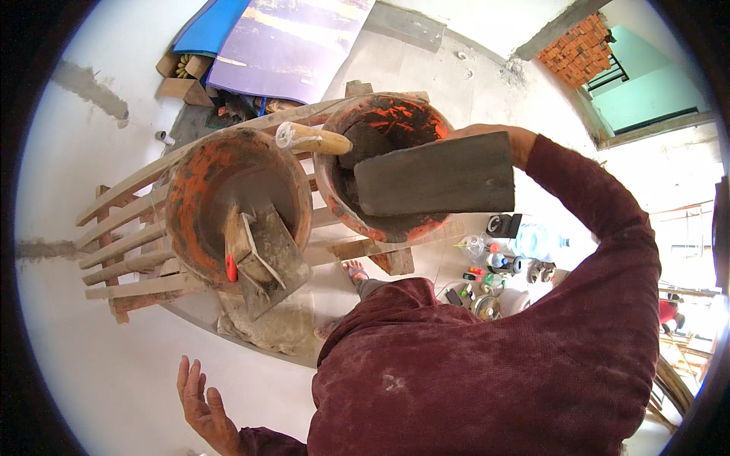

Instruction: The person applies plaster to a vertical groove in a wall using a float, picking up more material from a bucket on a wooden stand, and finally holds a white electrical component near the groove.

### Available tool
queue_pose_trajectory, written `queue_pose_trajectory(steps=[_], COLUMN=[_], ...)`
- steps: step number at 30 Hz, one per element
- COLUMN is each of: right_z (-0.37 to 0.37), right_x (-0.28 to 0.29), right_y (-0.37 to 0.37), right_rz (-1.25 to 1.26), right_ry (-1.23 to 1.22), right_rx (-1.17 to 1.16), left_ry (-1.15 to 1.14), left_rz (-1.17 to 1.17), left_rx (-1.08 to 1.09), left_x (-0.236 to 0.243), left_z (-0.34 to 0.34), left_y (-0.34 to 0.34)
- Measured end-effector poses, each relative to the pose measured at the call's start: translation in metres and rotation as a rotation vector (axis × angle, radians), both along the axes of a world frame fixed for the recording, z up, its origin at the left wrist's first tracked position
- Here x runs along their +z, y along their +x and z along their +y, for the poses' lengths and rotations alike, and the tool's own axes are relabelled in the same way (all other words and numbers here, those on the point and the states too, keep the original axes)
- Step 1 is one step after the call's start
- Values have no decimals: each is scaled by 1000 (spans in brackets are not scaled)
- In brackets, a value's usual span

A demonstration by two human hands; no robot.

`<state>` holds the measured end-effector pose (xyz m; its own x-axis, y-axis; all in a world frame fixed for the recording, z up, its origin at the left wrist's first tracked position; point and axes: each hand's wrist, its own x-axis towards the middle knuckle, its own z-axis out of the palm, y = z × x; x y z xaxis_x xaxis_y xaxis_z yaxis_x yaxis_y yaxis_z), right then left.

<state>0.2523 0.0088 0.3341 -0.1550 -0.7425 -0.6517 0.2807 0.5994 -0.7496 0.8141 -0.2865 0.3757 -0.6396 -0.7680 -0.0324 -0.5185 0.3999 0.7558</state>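
Note:
My right hand [523, 144] reaches over the right tub [328, 182] and holds a plastering trowel [437, 176]. The trowel's flat rectangular blade is coated in dark grey mortar and hides most of the fingers. Out of that tub sticks a pale wooden handle [313, 140], its end wrapped in something whitish; its lower part sits among grey mortar. The left tub [182, 205], orange and mortar-stained, contains wet grey mortar. Across its near rim rests a second trowel [277, 266] with a wooden, red-tipped handle. Low at the left, my left hand [207, 410] is empty, fingers apart.
Both tubs stand on a slatted wooden pallet [137, 235]. A stained sack [277, 327] lies below the left tub. Bottles and small tools [494, 270] cluster on the floor at right. Behind are a purple board [285, 49], a cardboard box [182, 87] and stacked bricks [578, 53].

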Motion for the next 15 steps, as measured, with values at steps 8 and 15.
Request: queue_pose_trajectory(steps=[8,15], right_z=[-67,-176], right_x=[21,21], right_y=[98,337], right_rz=[346,87], right_ry=[-180,-567], right_rx=[24,127], left_ry=[-154,-981], left_rz=[114,183], left_rx=[315,860], left_x=[15,54], left_z=[47,135], left_y=[122,250])
